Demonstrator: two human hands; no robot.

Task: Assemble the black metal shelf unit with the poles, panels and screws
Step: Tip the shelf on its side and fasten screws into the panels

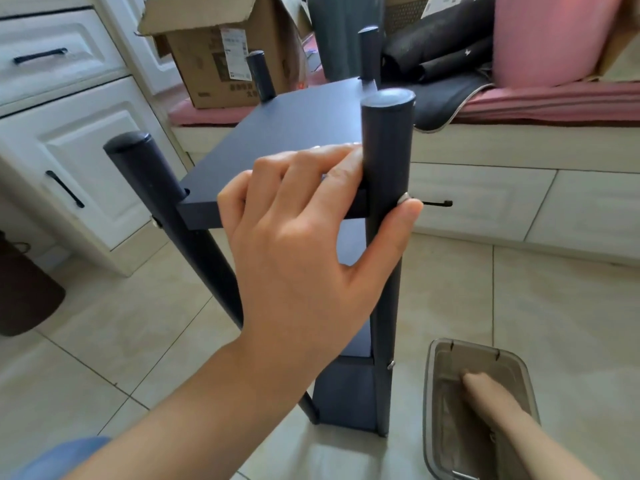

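Fingers (311, 168) of the left hand (304, 258) lie across the top panel (294, 133), thumb pressing a screw (403, 198) into the near right pole (386, 161). Right hand (485, 389) reaches into the floor container (433, 393); its fingers are hidden. Best keep panel and hole aligned, screw square.

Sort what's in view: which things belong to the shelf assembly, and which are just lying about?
Job:
shelf unit
near pole
screw under the left hand thumb
plastic tub, right hand reaching in

Lying about:
cardboard box
pink cushion
black bag
white drawers
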